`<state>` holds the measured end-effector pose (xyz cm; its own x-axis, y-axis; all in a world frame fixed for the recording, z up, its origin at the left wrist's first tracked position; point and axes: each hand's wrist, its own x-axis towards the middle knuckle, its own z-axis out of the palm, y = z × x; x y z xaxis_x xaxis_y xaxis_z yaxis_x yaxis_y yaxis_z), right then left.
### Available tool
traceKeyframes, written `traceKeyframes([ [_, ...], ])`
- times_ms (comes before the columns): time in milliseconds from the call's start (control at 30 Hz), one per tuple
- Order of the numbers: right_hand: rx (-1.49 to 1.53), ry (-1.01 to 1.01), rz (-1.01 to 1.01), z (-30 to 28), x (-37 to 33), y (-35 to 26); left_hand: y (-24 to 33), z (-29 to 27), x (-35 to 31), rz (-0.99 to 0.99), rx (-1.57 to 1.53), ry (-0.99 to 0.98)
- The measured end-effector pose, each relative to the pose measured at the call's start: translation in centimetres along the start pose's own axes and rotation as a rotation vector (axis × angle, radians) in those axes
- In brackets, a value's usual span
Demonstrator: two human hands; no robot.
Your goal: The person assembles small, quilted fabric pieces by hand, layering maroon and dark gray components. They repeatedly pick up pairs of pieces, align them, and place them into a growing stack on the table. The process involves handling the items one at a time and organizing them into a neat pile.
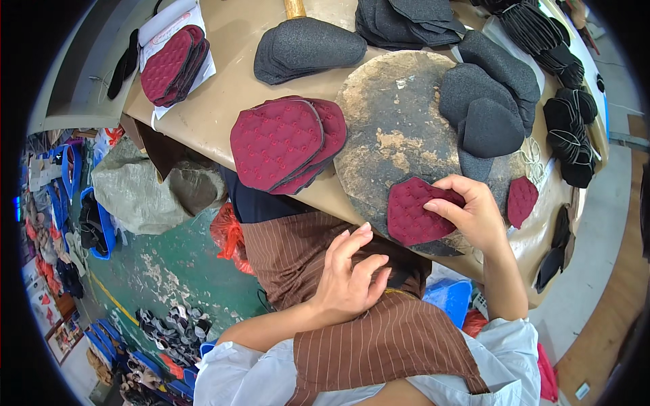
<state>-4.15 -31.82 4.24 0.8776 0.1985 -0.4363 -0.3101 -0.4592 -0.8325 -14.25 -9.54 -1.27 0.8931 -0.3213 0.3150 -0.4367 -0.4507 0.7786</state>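
Observation:
Between the thumb and fingers of my right hand (470, 210) is a maroon quilted fabric piece (414, 213), held over the near edge of a worn round board (386, 135). My left hand (349, 274) hovers above my lap with its fingers apart, holding nothing. Left of the board lies a stack of maroon quilted pieces (277, 143). Dark grey felt-like pieces (494, 128) overlap on the board's right side. A smaller maroon piece (522, 201) rests to the right of my right hand.
Grey felt-like stacks (308, 49) lie at the table's back, one by a wooden handle (295, 8). More maroon pieces (172, 66) sit on white paper at the far left. Tied black bundles (570, 135) line the right edge. A grey-green sack (135, 186) stands below the table's left side.

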Motion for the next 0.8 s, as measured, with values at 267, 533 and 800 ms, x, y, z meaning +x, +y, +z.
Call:
traceKeyframes([
  [267,-0.198,0.016,-0.013,-0.1,0.4,-0.6,1.2,-0.2,3.9,0.095,0.265,-0.307],
  [533,-0.573,0.024,-0.133,-1.9,-0.2,-2.0,1.7,-0.5,7.2,-0.112,0.241,-0.278],
  [800,-0.093,0.317,-0.318,-1.9,-4.5,0.0,-0.2,-7.5,11.2,-0.297,-0.575,0.447],
])
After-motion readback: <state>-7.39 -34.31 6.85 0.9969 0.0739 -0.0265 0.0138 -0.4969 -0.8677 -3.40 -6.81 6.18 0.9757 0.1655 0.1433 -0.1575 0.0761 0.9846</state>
